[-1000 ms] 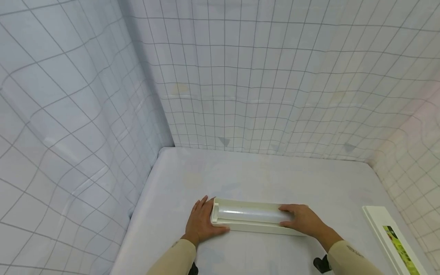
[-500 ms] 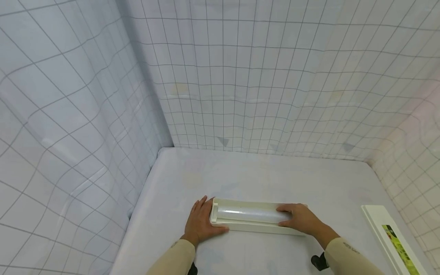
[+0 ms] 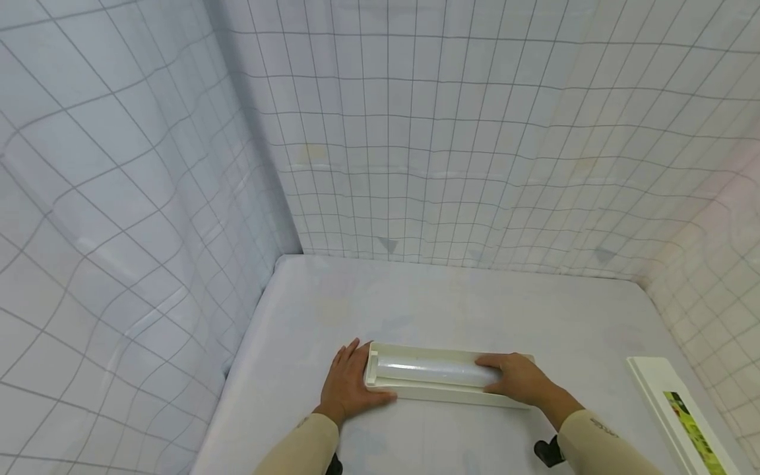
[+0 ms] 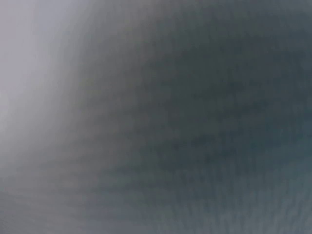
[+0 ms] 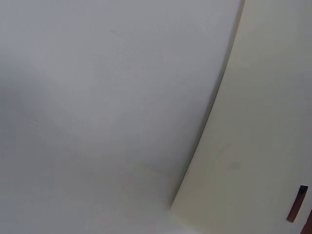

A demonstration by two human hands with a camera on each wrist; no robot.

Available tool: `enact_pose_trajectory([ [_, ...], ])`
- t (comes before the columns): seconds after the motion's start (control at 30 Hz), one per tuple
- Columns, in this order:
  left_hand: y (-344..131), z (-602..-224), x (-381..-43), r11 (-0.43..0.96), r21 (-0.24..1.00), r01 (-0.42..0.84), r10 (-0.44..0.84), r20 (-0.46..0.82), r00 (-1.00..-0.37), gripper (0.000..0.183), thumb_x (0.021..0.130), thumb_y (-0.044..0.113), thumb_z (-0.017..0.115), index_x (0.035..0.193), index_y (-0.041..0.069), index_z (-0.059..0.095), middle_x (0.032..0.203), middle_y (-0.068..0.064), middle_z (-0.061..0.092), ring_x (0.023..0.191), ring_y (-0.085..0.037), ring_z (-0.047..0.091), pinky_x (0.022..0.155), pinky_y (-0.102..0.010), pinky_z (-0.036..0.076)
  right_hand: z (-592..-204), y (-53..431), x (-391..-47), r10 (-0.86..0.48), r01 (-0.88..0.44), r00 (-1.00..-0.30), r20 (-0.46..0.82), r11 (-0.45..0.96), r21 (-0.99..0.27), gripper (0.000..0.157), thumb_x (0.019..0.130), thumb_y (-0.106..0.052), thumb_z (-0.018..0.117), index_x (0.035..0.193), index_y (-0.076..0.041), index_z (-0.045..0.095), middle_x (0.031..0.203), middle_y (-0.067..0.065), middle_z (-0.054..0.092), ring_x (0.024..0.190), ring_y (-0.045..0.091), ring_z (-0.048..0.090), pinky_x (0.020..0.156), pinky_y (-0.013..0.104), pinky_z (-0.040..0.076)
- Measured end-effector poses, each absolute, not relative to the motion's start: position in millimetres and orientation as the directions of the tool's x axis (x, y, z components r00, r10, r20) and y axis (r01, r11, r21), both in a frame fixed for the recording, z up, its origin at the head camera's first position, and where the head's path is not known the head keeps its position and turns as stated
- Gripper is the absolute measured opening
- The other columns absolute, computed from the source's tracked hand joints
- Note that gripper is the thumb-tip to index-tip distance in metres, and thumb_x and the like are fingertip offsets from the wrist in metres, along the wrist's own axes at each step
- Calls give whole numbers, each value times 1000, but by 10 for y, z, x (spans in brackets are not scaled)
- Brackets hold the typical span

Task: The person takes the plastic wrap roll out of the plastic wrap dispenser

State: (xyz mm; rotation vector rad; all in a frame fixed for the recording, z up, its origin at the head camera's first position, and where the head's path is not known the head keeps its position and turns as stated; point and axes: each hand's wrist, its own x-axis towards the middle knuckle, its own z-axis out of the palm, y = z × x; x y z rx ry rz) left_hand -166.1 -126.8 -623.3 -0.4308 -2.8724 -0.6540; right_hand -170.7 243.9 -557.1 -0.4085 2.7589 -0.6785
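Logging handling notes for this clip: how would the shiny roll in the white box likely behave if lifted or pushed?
Being cylindrical, the roll would probably turn when pushed, though the walled box should confine it. Its glossy surface may be slippery under the right hand. Its straight form suggests it would lift stiffly.

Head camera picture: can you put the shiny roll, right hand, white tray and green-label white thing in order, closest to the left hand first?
1. White tray: touching the left hand.
2. Shiny roll: inside the tray.
3. Right hand: on the roll's right part.
4. Green-label white thing: far right.
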Motion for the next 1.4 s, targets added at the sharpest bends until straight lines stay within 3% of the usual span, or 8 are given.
enact_pose_trajectory([
  [0.63, -1246, -6221, -1655, 859, 403, 316, 240, 227, -944, 109, 49, 89, 54, 137, 25, 38, 131, 11, 48, 133, -19, 28, 111, -40, 15, -5530, 2439, -1683, -319, -201, -930, -181, 857, -475, 59, 66, -34, 81, 121, -23, 63, 124, -4, 58, 112, 24, 54, 92, 44, 45],
  [1.13, -1272, -6241, -1682, 865, 393, 310, 234, 231, -945, 110, 49, 89, 52, 137, 25, 38, 131, 9, 49, 133, -19, 27, 111, -40, 15, -5468, 2483, -1683, -290, -148, -938, -189, 829, -540, 58, 65, -44, 78, 119, -29, 64, 124, -3, 58, 113, 23, 53, 90, 46, 46],
  [1.4, -1265, -6237, -1695, 865, 388, 318, 246, 225, -943, 110, 50, 89, 53, 138, 25, 37, 131, 9, 48, 134, -19, 27, 111, -40, 15, -5349, 2527, -1677, -321, -176, -929, -183, 819, -546, 55, 69, -41, 77, 121, -28, 63, 121, -1, 60, 112, 23, 54, 91, 45, 46],
])
